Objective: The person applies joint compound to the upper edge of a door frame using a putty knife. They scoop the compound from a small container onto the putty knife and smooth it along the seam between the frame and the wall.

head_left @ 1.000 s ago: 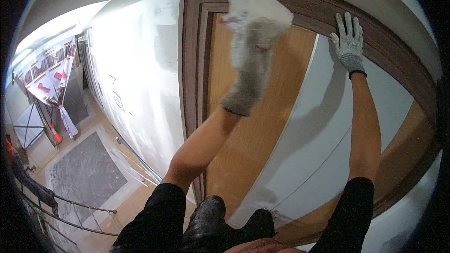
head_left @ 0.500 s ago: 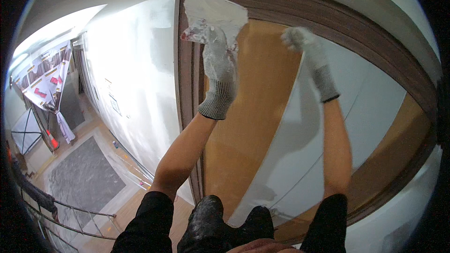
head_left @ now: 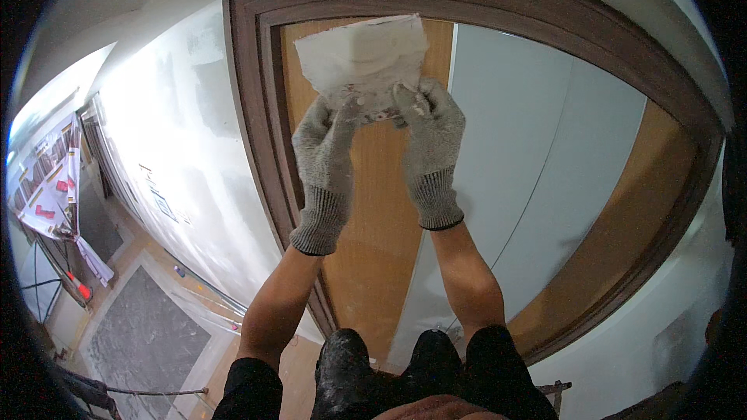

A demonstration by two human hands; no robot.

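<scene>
Both my hands wear grey knit gloves smeared with white. In front of the door they hold a broad putty knife, its blade tilted and coated with thick off-white putty. My left hand is closed on its lower left part, thumb on the near face. At the lower right corner my right hand is closed too, its thumb against the same tool. Putty partly hides the lower edge between the hands, and the fingers behind the blade are out of sight.
A dark brown door frame surrounds a wood-coloured door with pale grey panels. Left of it runs a white patched wall. Far below are a dark floor mat, an orange cone and a metal rail.
My right hand has come left and taken hold of the putty knife beside my left hand. The knife is lower and turned more level. My view has shifted to the right.
</scene>
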